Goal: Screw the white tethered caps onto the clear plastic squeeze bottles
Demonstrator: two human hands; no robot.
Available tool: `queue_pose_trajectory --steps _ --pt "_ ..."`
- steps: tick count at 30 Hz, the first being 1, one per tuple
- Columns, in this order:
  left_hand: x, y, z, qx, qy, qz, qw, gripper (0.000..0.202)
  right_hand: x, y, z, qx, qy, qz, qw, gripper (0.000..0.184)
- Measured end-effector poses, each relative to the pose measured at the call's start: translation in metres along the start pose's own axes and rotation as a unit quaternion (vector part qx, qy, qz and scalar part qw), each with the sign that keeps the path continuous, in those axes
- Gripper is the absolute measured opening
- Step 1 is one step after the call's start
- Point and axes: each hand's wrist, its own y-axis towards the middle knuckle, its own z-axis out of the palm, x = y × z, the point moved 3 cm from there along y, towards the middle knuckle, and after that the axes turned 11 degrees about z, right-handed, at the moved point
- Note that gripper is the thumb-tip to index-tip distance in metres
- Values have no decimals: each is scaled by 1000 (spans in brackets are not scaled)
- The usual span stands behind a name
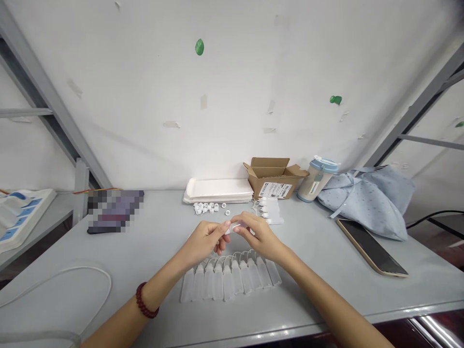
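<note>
My left hand point(212, 237) and my right hand point(259, 234) meet above the middle of the table, both closed. Between their fingertips is a small translucent plastic bottle point(237, 224), mostly covered by the fingers. A white cap-like piece point(227, 231) shows at my left fingertips. Just below the hands lies a row of several translucent squeeze bottles point(227, 282), side by side, with thin white loops at their necks. Beyond the hands is a loose pile of small white caps point(206, 208). More bottles with white caps point(273, 210) lie to the right of that pile.
At the back stand a stack of white trays point(221, 190), an opened cardboard box point(270, 186) and a blue-lidded cup point(317, 179). A light-blue cloth bag point(366, 198) and a phone point(373, 246) lie right. A white cable point(105, 285) and a power strip point(25, 217) are left.
</note>
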Motion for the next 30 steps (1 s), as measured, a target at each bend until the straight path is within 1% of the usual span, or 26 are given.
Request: queue_pose_trajectory --steps 1,3,7,12,14,17,20,21,23,27,30 --pt "0 0 0 -2 1 1 1000 50 0 0 1 0 -6 -6 1000 29" --pt "0 0 -1 -3 10 23 1000 49 0 0 1 -5 -9 -5 1000 30" --pt "-3 0 -4 8 35 66 997 43 1 1 -2 -11 6 20 1000 31" --pt "-9 -2 -5 3 79 100 992 35 2 2 -3 7 17 43 999 32" --pt "-12 -3 -4 -13 126 132 983 32 1 3 -3 14 23 58 998 33" --pt "-14 -5 -2 -49 213 192 957 30 -1 3 -3 20 31 80 996 32" --pt "-14 -7 0 -68 245 227 940 27 -2 3 -4 27 36 93 995 32" --pt "-14 -7 0 -69 243 228 940 25 -1 3 -5 27 38 95 994 32" --pt "-14 -6 -1 -65 225 210 949 25 -1 3 -5 23 37 95 994 32" --pt "-13 -4 -4 -24 175 139 974 32 1 3 -5 23 27 87 996 33" --pt "-11 -3 -3 5 174 111 978 37 0 3 -4 27 28 88 995 34"
